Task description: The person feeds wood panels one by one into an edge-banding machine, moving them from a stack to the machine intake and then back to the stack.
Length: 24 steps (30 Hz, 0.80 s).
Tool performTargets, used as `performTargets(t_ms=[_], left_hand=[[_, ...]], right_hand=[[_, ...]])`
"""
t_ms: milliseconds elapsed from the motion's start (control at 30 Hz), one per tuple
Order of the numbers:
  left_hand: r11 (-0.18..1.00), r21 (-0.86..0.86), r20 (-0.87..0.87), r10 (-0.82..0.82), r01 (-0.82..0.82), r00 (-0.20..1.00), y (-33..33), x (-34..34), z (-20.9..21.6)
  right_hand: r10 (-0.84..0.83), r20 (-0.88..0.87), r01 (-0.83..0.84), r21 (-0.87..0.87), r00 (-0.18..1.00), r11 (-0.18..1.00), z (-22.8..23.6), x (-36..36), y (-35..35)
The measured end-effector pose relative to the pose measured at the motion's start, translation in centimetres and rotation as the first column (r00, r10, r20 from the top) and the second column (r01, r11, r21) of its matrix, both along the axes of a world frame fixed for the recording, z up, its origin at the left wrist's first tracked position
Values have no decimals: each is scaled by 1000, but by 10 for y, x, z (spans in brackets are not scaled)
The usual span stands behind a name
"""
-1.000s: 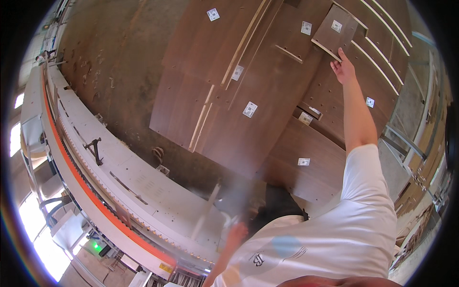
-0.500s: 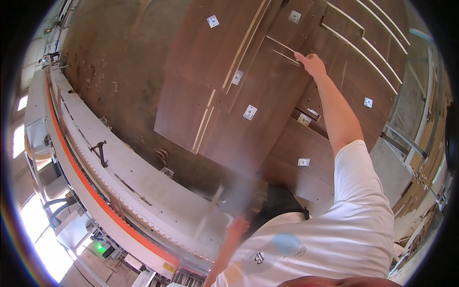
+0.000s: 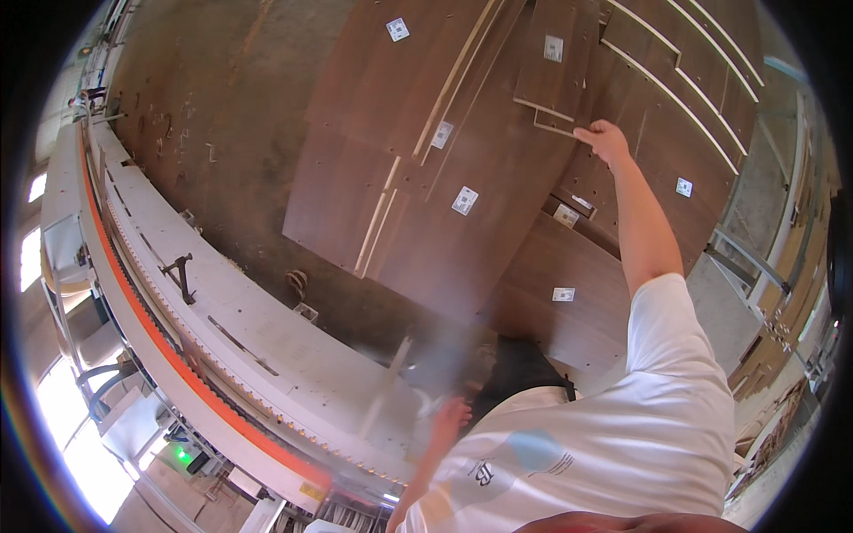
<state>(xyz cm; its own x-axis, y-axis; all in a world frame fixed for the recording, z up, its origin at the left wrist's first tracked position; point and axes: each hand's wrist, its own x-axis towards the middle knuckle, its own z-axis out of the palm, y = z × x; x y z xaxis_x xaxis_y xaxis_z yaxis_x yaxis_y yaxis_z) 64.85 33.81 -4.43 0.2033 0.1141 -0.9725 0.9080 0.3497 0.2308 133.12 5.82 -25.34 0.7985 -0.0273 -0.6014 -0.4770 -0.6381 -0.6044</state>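
Note:
My right hand is stretched far out with its fingers closed on the lower corner of a narrow dark brown wood panel that bears a white label. That panel lies on top of a stack of large brown panels with pale edge strips. My left hand is low, close to my white shirt, beside a motion-blurred pale strip. Whether it holds the strip is unclear.
A long white machine bed with an orange band and a toothed track curves along the left, with a black clamp on it. More brown panels lean at the upper right. A metal rack stands to the right.
My right hand has shifted from a panel further right to the lower corner of the narrow labelled panel. My left hand stays low by my shirt.

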Motion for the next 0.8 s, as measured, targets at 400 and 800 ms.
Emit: performTargets(t_ms=[400, 800], left_hand=[[996, 1, -5, -86, 86, 996, -10, 18, 7], [770, 506, 199, -542, 388, 817, 30, 170, 13]], right_hand=[[-400, -81, 408, 179, 913, 895, 0, -93, 4], [-89, -113, 129, 428, 990, 895, 107, -183, 50]])
